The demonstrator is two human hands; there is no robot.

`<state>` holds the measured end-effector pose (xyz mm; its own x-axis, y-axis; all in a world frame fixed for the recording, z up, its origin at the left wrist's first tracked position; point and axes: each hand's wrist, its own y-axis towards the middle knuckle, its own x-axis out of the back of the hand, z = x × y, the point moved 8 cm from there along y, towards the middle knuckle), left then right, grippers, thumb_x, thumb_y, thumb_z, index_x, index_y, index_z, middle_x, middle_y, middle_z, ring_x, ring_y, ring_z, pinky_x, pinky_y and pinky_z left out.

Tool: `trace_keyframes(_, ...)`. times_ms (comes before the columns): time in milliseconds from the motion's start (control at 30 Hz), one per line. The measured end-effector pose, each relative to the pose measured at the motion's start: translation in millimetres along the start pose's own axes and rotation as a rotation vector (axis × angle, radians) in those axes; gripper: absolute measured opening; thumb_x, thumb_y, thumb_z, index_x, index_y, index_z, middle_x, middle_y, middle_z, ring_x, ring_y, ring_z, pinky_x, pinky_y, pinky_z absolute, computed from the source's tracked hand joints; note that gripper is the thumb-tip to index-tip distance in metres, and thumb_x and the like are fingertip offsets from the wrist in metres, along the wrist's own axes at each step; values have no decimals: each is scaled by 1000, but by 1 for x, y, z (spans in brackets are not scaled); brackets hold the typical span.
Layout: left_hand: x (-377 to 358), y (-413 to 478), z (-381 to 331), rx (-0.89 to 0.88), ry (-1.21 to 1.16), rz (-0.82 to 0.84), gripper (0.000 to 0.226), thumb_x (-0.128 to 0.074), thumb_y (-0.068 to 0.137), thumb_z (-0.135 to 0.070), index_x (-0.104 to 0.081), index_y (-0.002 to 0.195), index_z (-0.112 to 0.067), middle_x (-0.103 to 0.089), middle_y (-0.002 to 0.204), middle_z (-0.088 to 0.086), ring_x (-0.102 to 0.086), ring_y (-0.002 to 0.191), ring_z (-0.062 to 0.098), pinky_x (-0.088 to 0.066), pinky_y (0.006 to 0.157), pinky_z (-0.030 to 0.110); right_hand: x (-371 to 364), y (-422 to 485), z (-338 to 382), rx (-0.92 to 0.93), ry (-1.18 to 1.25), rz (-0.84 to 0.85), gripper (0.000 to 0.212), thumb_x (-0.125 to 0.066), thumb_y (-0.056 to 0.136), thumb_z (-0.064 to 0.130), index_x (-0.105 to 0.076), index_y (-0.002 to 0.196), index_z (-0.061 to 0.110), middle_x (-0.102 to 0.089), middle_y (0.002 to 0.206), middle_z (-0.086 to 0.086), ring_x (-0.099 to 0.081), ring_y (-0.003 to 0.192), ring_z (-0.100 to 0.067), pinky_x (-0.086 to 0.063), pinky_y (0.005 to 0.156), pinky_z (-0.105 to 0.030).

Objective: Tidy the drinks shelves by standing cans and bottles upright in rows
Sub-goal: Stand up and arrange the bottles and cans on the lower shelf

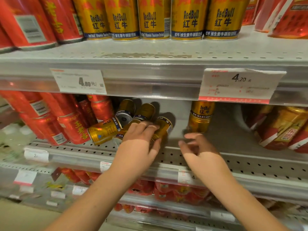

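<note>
The middle shelf point(216, 165), a perforated grey board, runs across the view under a clear price rail carrying a 4.00 tag point(80, 81) at 10 o'clock and a 4.20 tag point(240, 85) at 2 o'clock. On the upper shelf point(150, 52), at 12 o'clock, a row of gold cans point(155, 19) stands upright with red cans on both sides. On the middle shelf, red cans point(66, 117) lean in a stack at 9 o'clock. Just right of them lies a heap of toppled gold cans point(103, 130), some showing their ends. One upright gold can point(200, 116) stands alone towards 2 o'clock, apart from the heap. The left hand point(141, 137) is wrapped around a fallen gold can point(164, 129) at the heap's right edge. The right hand point(195, 144), blurred, hangs just below the upright can with fingers loosely curled and holds nothing.
</note>
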<state>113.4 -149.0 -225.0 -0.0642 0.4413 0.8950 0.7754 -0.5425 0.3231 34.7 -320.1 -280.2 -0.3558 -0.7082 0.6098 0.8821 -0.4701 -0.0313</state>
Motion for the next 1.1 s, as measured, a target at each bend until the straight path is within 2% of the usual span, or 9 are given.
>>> trace_keyframes(133,13,-10,16,-40,-191,-20,33,-57,100,-16,-66,131,-23,-59,132,-5,-48,126,12,-28,109,18,-30,29,25,-151,19,25,74,-31,85,84,-45,139,35,-65,110,7,-60,91,-14,-42,83,-34)
trace_keyframes(267,30,-17,47,-39,-179,-96,30,-61,98,-17,-68,128,-20,-59,130,0,-48,123,16,-29,105,17,-44,42,33,-314,35,78,118,-12,50,106,-59,121,23,-68,112,-8,-68,96,-28,-55,90,-46)
trace_keyframes(400,27,-15,79,104,-131,-15,45,-61,98,-36,-57,138,-17,-52,135,4,-43,129,24,-37,109,34,-54,47,42,-400,67,164,105,-36,43,107,-58,105,25,-65,103,-3,-72,78,-19,-61,62,-31)
trace_keyframes(567,25,-12,90,104,-141,120,58,-53,98,-51,-45,146,-21,-49,140,-1,-38,132,17,-34,109,32,-62,50,47,-422,43,215,66,-67,63,84,-59,96,28,-68,92,2,-73,74,-15,-58,53,-23)
trace_keyframes(667,27,-6,89,105,-101,155,60,-50,97,-54,-42,148,-24,-47,143,-1,-39,133,18,-35,107,33,-55,43,45,-374,39,150,79,-70,64,79,-58,122,27,-70,106,6,-72,80,-14,-57,70,-28)
trace_keyframes(800,24,-2,80,135,56,211,67,-37,98,-65,-32,152,-25,-42,153,4,-51,130,24,-45,92,33,-44,31,55,-156,118,11,85,-82,72,54,-41,144,36,-60,117,18,-55,85,5,-43,65,-13)
trace_keyframes(900,17,2,77,178,157,259,81,-26,94,-75,-22,156,-23,-50,146,7,-61,117,27,-43,76,32,-43,26,60,12,153,37,88,-85,75,27,-32,141,50,-50,110,37,-51,91,19,-42,70,1)
trace_keyframes(1033,1,9,79,281,209,338,98,-16,87,-85,-11,160,-20,-64,112,3,-54,81,19,-37,58,30,-38,24,48,53,184,56,82,-85,75,22,-33,128,56,-51,115,33,-55,106,10,-44,92,-12)
trace_keyframes(1100,-6,11,82,354,98,357,97,-27,86,-85,-13,159,-23,-63,109,2,-53,82,20,-40,64,29,-38,25,38,29,192,76,78,-87,75,23,-35,124,55,-54,115,29,-56,111,4,-46,96,-18)
